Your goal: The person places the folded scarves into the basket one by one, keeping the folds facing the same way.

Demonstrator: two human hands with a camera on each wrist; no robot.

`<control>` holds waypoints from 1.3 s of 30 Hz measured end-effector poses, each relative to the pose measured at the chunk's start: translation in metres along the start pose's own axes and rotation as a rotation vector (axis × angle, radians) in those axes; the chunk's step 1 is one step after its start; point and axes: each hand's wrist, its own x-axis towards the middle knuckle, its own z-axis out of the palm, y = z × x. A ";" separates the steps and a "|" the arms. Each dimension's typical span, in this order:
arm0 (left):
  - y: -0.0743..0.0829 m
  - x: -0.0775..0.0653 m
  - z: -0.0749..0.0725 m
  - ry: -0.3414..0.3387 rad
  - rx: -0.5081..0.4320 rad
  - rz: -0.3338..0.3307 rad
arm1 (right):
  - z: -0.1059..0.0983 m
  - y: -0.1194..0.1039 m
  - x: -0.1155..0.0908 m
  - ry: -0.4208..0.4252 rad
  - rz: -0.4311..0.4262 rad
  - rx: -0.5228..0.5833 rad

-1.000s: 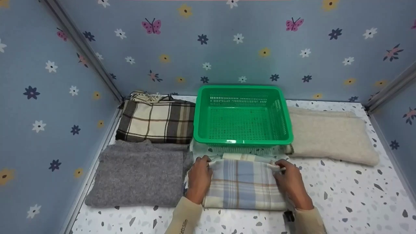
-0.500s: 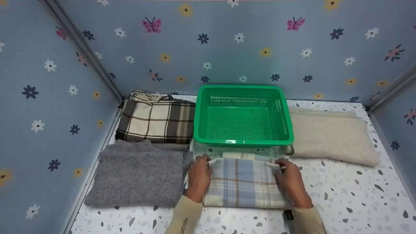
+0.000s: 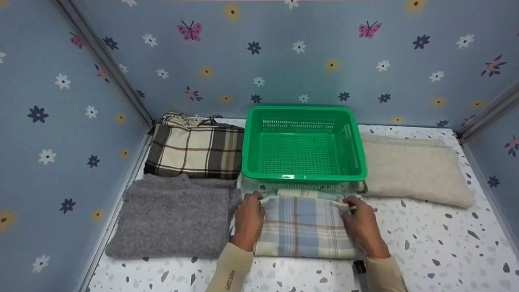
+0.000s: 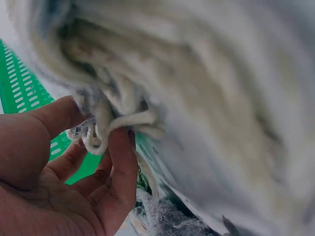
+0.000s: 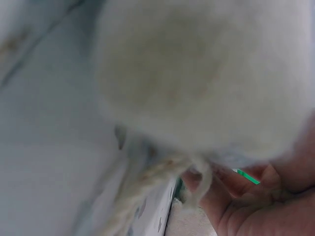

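Observation:
A folded plaid scarf [image 3: 300, 231] in pale blue, cream and brown lies in front of the basket. At its far left corner my left hand [image 3: 248, 219] pinches the cloth. My right hand [image 3: 363, 227] grips the far right corner in the same way. In the left wrist view, cream fringe [image 4: 130, 119] hangs between the thumb and fingers. A twisted tassel [image 5: 147, 191] dangles beside the fingers in the right wrist view, where the blurred folded cloth covers part of the hand.
A green plastic basket [image 3: 304, 176] with nothing in it stands against the flowered wall [image 3: 300, 65]. Folded grey cloth [image 3: 174, 223] and a fringed black-and-cream plaid scarf [image 3: 190, 152] lie left, folded beige cloth [image 3: 413, 170] right. The surface [image 3: 429, 243] is white with grey speckles.
The near edge of the plaid scarf has shifted slightly away from me. Both hands keep their grip at its far corners, with hardly any movement.

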 end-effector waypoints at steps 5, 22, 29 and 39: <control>0.001 0.001 -0.001 -0.005 -0.003 -0.009 | 0.000 -0.001 0.001 0.003 0.010 0.000; 0.001 0.004 0.000 -0.017 0.047 -0.027 | 0.001 -0.002 0.005 0.001 0.013 -0.016; 0.002 0.007 0.001 -0.031 0.036 -0.033 | -0.001 -0.002 0.005 0.008 0.018 -0.017; 0.000 0.005 -0.002 0.013 -0.022 -0.034 | -0.003 0.000 0.004 -0.034 0.049 0.040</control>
